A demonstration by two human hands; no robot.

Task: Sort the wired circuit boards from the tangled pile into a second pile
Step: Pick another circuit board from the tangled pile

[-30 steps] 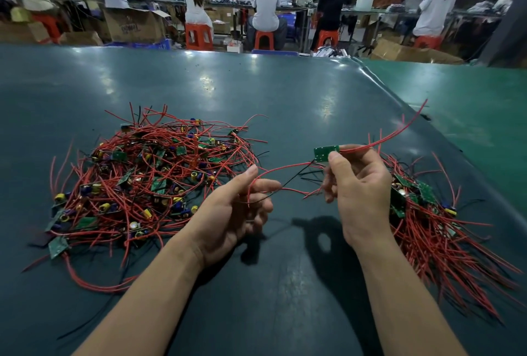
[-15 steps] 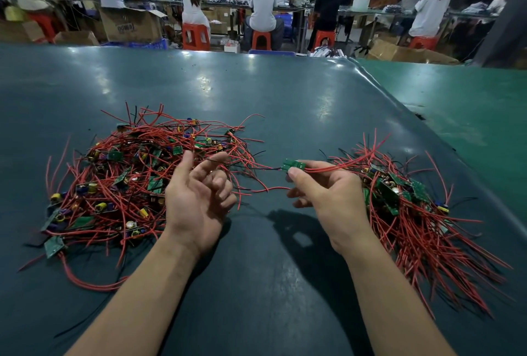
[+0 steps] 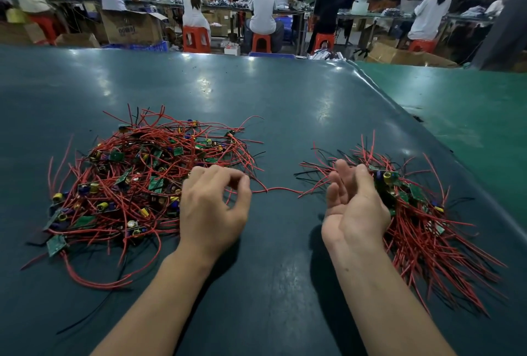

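The tangled pile [image 3: 137, 181] of small green circuit boards with red and black wires lies on the table's left half. My left hand [image 3: 214, 207] sits at that pile's right edge with fingers curled, thumb and forefinger closing on a red wire [image 3: 231, 198]. The second pile [image 3: 422, 213], with its wires fanned toward me, lies on the right. My right hand [image 3: 353, 204] rests against the second pile's left side with its palm turned up and fingers relaxed, holding nothing. One red wire [image 3: 279, 190] trails across the gap between the two piles.
The dark green table [image 3: 256, 98] stretches far ahead; its right edge [image 3: 427, 138] runs diagonally close behind the second pile, with a lighter green table [image 3: 470, 104] beyond. Several seated people [image 3: 262, 7] work at benches in the background.
My right hand carried a wired board rightward to the second pile and let it go. My left hand moved back to the tangled pile and curled its fingers onto a wire.
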